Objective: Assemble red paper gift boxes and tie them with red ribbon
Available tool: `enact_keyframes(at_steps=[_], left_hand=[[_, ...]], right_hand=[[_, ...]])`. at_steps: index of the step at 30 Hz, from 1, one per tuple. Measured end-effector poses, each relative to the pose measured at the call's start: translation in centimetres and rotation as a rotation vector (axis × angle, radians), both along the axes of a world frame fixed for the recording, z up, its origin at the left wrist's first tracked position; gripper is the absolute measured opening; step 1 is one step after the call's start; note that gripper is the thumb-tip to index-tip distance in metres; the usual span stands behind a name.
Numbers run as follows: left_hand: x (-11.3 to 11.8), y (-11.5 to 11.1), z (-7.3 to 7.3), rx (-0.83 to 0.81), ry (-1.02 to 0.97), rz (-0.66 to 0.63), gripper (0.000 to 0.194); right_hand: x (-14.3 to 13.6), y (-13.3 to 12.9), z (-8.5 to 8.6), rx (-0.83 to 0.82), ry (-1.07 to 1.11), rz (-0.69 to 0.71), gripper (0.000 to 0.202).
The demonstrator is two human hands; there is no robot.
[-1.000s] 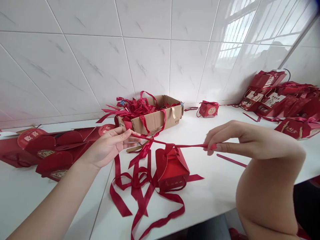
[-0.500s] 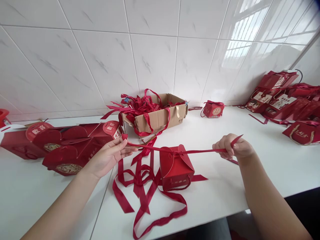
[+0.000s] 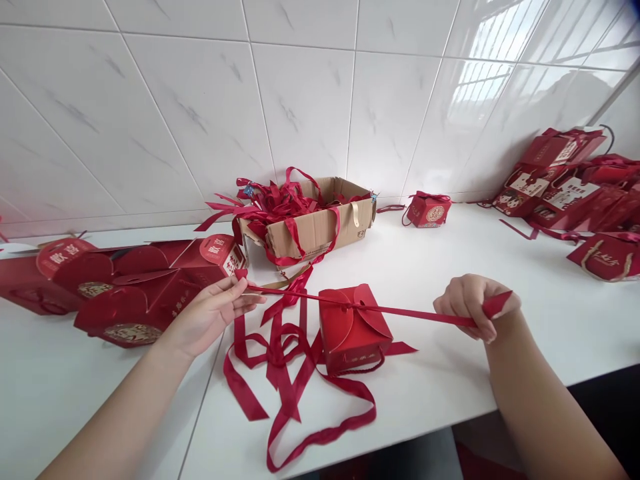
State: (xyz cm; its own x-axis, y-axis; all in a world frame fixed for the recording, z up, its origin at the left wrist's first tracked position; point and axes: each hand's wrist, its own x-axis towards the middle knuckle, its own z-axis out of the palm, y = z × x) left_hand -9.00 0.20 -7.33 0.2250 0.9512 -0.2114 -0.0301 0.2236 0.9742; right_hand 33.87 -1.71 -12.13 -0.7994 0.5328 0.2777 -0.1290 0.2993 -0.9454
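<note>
A small red gift box [image 3: 350, 333] stands on the white table before me, its top flaps folded together. A red ribbon [image 3: 420, 315] crosses the top, knotted or crossed at the middle, and is stretched taut to both sides. My left hand [image 3: 213, 310] pinches one end between thumb and forefinger, the other fingers loosely spread. The other end is gripped in my closed right hand [image 3: 473, 303], with a short tail sticking out past the fist. A dark red cord handle [image 3: 367, 369] hangs on the box's front side. Loose ribbons [image 3: 280, 373] lie curled left of and in front of the box.
Behind stands a cardboard carton [image 3: 320, 233] heaped with red ribbons. Several red boxes [image 3: 145, 300] sit at left, near my left forearm. One tied box [image 3: 427, 210] is by the tiled wall, and a pile of red boxes [image 3: 575, 193] fills the far right.
My right hand has pulled its ribbon end a little further right and down, tightening the ribbon at the box top. My left hand keeps its pinch. The view has shifted slightly.
</note>
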Motion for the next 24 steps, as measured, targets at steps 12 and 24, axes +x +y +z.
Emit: enact_keyframes(at_steps=[12, 24], left_hand=[[-0.2, -0.1, -0.3, -0.029, -0.065, -0.014, 0.012], [-0.9, 2.2, -3.4, -0.003, 0.008, 0.119, 0.039]], right_hand=[[-0.2, -0.4, 0.1, -0.030, 0.043, 0.040, 0.043], [-0.2, -0.4, -1.2, -0.038, 0.256, 0.160, 0.028]])
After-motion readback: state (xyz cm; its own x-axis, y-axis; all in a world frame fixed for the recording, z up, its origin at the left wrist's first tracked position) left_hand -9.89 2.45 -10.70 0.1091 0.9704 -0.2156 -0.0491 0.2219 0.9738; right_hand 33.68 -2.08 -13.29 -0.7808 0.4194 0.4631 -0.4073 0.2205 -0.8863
